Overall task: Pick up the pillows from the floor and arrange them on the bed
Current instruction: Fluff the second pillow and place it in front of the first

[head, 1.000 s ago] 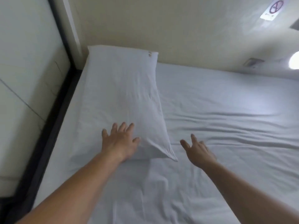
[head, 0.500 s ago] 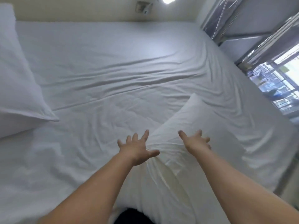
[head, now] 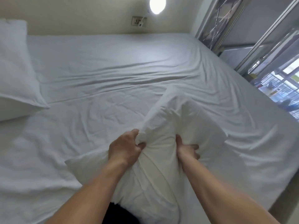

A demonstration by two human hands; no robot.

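Both hands were clenched into the white pillow (head: 169,143), the left hand (head: 124,147) bunching its cover at one side and the right hand (head: 186,147) dug into the other. The pillow lay toward the near right edge of the bed (head: 105,81), its far corner lifted off the rumpled sheet. It looked light and very soft, buckling where it was gripped; fistfuls of the cover at the two sides seemed the surest hold, since the slack fabric would slide over the filling. A second pillow (head: 14,71) rested at the far left corner, by the wall. No label or writing could be read
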